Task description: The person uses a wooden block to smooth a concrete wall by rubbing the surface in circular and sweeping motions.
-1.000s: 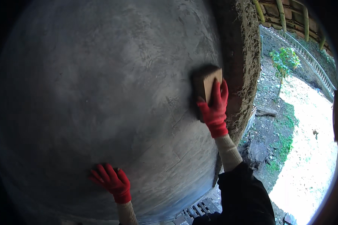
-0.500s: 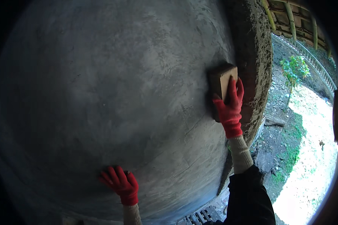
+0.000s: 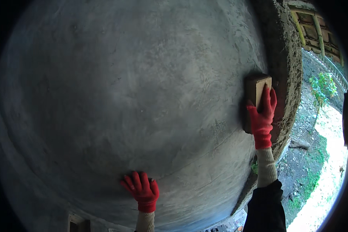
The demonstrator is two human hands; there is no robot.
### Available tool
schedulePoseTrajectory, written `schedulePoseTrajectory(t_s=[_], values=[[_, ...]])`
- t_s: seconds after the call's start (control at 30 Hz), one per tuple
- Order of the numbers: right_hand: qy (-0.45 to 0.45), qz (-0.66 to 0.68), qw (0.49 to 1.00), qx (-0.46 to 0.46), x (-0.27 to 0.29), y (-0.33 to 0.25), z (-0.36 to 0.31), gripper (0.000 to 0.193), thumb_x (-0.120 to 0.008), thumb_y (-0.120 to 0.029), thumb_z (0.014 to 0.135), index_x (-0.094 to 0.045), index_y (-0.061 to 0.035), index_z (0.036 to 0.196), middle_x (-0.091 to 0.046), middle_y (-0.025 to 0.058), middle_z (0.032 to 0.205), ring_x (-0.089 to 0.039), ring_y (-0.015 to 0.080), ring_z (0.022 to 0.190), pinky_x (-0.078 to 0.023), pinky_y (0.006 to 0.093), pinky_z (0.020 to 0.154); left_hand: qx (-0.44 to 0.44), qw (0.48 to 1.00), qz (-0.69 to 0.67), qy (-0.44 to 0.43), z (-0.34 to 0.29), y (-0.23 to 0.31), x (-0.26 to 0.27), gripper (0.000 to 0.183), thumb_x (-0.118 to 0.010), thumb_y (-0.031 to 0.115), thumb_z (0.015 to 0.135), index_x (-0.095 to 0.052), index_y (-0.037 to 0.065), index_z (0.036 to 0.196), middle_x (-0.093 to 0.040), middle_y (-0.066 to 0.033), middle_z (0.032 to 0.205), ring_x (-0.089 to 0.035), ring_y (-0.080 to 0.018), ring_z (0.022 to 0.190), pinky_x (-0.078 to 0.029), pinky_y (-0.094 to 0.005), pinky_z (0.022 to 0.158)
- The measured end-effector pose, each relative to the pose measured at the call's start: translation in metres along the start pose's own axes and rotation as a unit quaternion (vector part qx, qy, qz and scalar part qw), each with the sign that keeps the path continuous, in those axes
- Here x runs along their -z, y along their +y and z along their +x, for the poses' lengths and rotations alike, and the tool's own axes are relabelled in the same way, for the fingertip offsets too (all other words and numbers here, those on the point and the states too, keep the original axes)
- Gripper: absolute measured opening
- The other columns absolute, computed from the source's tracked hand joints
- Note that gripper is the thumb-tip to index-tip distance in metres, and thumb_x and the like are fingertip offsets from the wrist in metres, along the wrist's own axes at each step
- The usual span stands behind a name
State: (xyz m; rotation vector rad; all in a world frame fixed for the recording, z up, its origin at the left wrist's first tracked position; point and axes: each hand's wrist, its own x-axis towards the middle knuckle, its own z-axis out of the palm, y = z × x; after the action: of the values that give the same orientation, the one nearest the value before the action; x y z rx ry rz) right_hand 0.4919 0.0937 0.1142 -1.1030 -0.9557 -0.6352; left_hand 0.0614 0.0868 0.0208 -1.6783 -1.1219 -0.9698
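While the right hand (image 3: pixel 262 118) is clamped on a wooden block (image 3: pixel 260 91) at the gray wall's (image 3: pixel 143 100) right edge, the left hand (image 3: pixel 144 190), fingers spread, lies well apart, lower on the wall.

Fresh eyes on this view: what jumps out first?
The red-gloved right hand stands out, gripping a tan block against the right side of the big grey wall. Next is the red-gloved left hand at the wall, low and near the middle. At far right, glaring sunlit ground lies below a small green tree.
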Motion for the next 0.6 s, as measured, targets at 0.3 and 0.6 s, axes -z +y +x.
schedulePoseTrajectory(t_s=[0.3, 0.6], values=[[-0.067, -0.021, 0.996, 0.062, 0.038, 0.073, -0.215, 0.089, -0.076, -0.037, 0.073, -0.031, -0.0138, 0.147, -0.024, 0.031, 0.145, -0.032, 0.0501, 0.131, -0.033, 0.0563, 0.104, 0.011, 1.0, -0.014, -0.002, 0.006, 0.003, 0.002, 0.041, -0.05, 0.026, 0.08, -0.054, -0.003, 0.109, -0.045, -0.0244, 0.126, -0.035, -0.0526, 0.121, -0.024, -0.0716, 0.102], [0.013, 0.005, 0.996, 0.089, 0.001, 0.003, -0.006, 0.079, -0.074, -0.032, 0.079, -0.036, -0.0115, 0.145, -0.031, 0.0268, 0.143, -0.037, 0.0444, 0.129, -0.036, 0.0504, 0.104, 0.0, 1.0, -0.022, 0.006, 0.001, -0.001, 0.004, 0.041, -0.049, 0.025, 0.082, -0.053, -0.003, 0.112, -0.045, -0.0249, 0.127, -0.035, -0.0528, 0.122, -0.024, -0.0714, 0.102]])
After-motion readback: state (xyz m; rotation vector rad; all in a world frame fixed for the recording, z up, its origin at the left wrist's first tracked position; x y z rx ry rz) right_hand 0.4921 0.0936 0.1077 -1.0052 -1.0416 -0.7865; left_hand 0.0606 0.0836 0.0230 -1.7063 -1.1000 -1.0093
